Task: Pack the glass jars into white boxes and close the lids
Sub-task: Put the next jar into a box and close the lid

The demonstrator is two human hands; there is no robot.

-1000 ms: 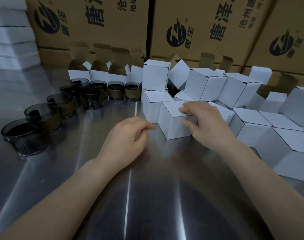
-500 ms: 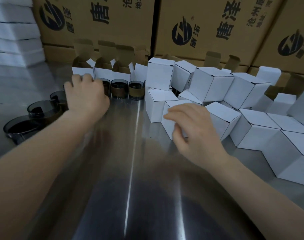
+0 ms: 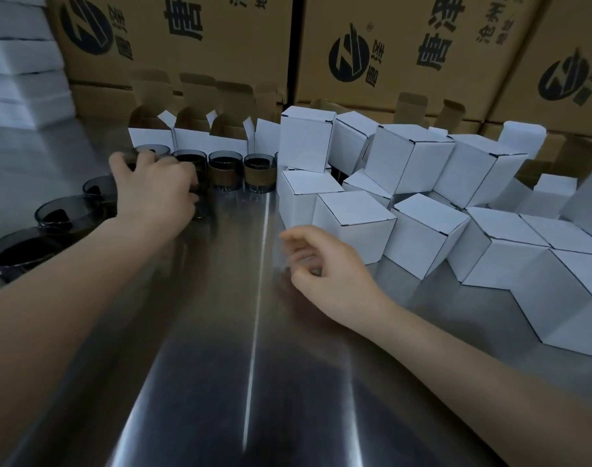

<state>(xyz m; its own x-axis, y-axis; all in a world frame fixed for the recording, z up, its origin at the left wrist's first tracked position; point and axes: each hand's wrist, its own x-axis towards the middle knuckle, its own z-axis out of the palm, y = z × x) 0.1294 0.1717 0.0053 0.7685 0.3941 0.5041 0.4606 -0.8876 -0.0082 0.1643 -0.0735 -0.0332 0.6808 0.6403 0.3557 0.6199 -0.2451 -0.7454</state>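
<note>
Left hand (image 3: pixel 153 188) on a glass jar (image 3: pixel 201 200)!
My fingers curl round it; my right hand (image 3: pixel 324 267) hangs loosely curled, empty, beside a closed white box (image 3: pixel 351 227).

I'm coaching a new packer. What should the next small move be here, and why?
Probably lift the glass jar that the left hand grips and carry it to an open white box in the back row: the jar is not yet boxed, and the right hand holds nothing, free to steady that box.
</note>
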